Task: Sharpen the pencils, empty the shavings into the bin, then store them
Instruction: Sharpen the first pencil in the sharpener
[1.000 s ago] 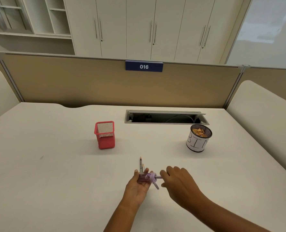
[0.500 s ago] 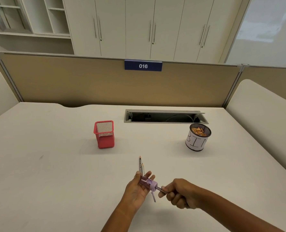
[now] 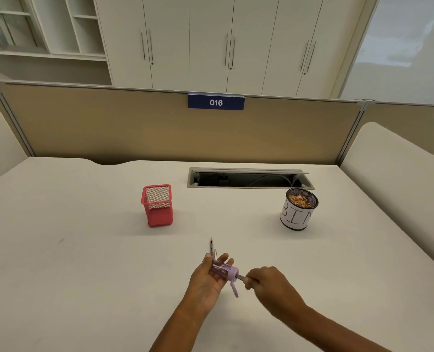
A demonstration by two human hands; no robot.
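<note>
My left hand (image 3: 207, 283) grips a purple sharpener (image 3: 223, 270) with a clear shavings chamber; its small cap dangles below on a strap. A pencil (image 3: 241, 277) is pushed into the sharpener's right end, and my right hand (image 3: 268, 284) is closed around its shaft. Two more pencils (image 3: 213, 247) lie on the desk just beyond my left fingers, tips pointing away. A red mesh pencil holder (image 3: 157, 205) stands empty at the centre left. A black mesh cup labelled BIN (image 3: 297, 214), with orange shavings inside, stands at the right.
The white desk (image 3: 84, 250) ends at a tan partition with a blue 016 sign (image 3: 216, 102). An open cable tray (image 3: 249, 179) is cut into the desk behind the bin. Padded side panels flank the desk left and right.
My right hand went from open fingers at the sharpener to a closed grip on the pencil, then shifted slightly with a turning motion. The sharpener stays in my left hand.
</note>
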